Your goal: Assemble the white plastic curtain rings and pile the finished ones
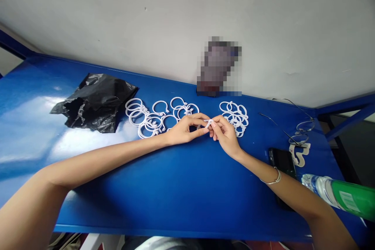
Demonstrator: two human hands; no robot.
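Observation:
My left hand (187, 128) and my right hand (227, 134) meet above the blue table (181, 179). Between their fingertips is a thin white ring (209, 122), pinched from both sides and partly hidden by the fingers. A loose group of similar white rings (143, 109), with small knobs on them, lies behind and to the left of my left hand. Beyond my right hand, a second pile of white rings (234, 118) overlaps in a tighter heap. My right wrist wears a thin bangle (275, 181).
A crumpled black plastic bag (98, 101) lies at the left. At the back, a pixelated dark object (218, 68) leans on the wall. On the right are eyeglasses (299, 140), a dark phone (283, 160), a pale S-shaped piece (299, 155) and a bottle with a green label (348, 195).

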